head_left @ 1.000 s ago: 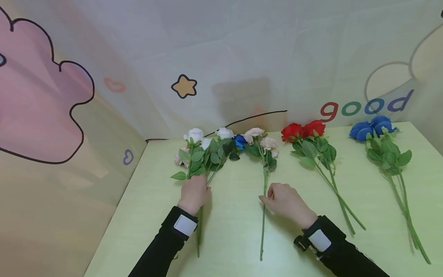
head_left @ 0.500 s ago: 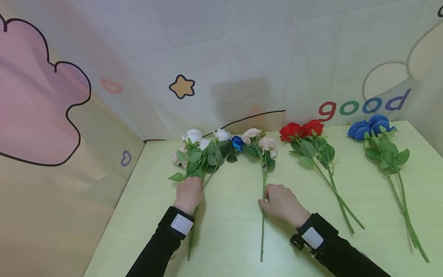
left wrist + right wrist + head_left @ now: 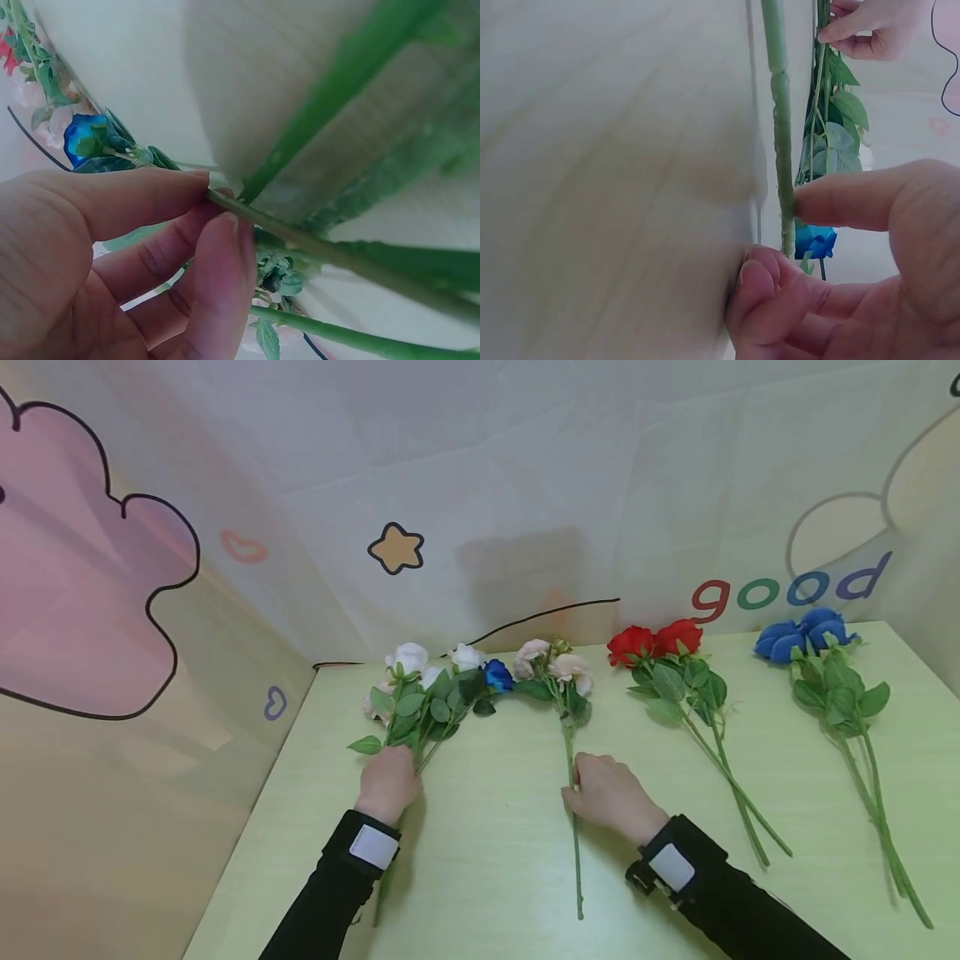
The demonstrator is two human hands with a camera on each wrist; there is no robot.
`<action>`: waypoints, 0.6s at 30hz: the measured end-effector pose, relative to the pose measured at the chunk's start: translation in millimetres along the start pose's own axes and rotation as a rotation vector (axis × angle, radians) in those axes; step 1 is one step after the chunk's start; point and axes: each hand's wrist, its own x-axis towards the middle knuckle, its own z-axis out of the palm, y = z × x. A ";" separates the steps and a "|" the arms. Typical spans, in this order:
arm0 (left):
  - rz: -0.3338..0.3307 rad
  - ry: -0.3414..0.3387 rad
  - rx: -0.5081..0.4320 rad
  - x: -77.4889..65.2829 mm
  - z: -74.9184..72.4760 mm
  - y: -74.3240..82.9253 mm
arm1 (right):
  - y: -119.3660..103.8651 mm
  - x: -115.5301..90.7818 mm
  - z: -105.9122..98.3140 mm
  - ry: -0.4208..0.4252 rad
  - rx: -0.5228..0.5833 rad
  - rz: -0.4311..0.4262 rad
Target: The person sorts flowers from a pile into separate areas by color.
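My left hand (image 3: pixel 388 785) pinches the stems of a bunch of artificial flowers (image 3: pixel 423 706) near its leaves. The bunch has white roses (image 3: pixel 407 657), pale pink blooms (image 3: pixel 377 703) at its left and one blue rose (image 3: pixel 498 677) at its right. In the left wrist view a thin brown-green stem (image 3: pixel 300 241) runs between thumb and fingertips. My right hand (image 3: pixel 613 793) pinches the stem of a pale pink flower spray (image 3: pixel 567 670), which lies with its blooms toward the wall. In the right wrist view the thumb presses that green stem (image 3: pixel 781 142), with curled fingers at the tabletop.
Two red roses (image 3: pixel 654 644) with crossed stems lie right of my right hand. Farther right are blue roses (image 3: pixel 806 635) on long stems. A printed backdrop (image 3: pixel 525 468) rises behind the pale table (image 3: pixel 480 877) and along its left side.
My left hand has moved left with the mixed bunch. The pink spray's blooms have swung left and its stem's lower end right, still in my right hand. Red and blue roses lie as before.
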 end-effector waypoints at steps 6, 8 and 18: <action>0.005 0.021 0.006 -2.6 -0.5 -8.8 | -1.6 -0.6 1.8 0.003 -0.006 -0.003; 0.007 0.027 0.006 -3.6 -0.9 -10.6 | -2.3 -2.1 2.0 0.001 -0.009 -0.004; 0.003 -0.001 -0.011 -4.1 -1.9 -14.9 | -3.6 -4.9 -2.2 -0.015 -0.001 0.005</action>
